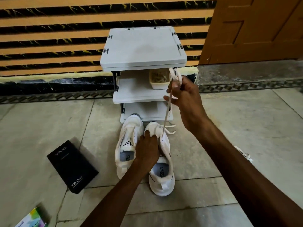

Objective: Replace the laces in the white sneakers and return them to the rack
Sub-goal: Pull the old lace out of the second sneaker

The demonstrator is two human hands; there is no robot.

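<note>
Two white sneakers stand side by side on the floor in front of a white rack (142,46). The left sneaker (127,143) has no lace in it. My left hand (147,148) grips the right sneaker (162,171) over its tongue and eyelets. My right hand (185,97) is raised above the shoe and pinches a white lace (167,112), which runs taut down to the right sneaker's eyelets. A bunch of the lace sticks out above my right fingers. Loose lace ends lie on the floor by the shoe's toe.
A small tub (159,79) sits on the rack's middle shelf. A black phone box (72,166) lies on the tiles at left, a colourful packet (32,218) at the bottom left. Another white lace piece (244,154) lies beyond my right forearm. A wooden door (252,28) stands at right.
</note>
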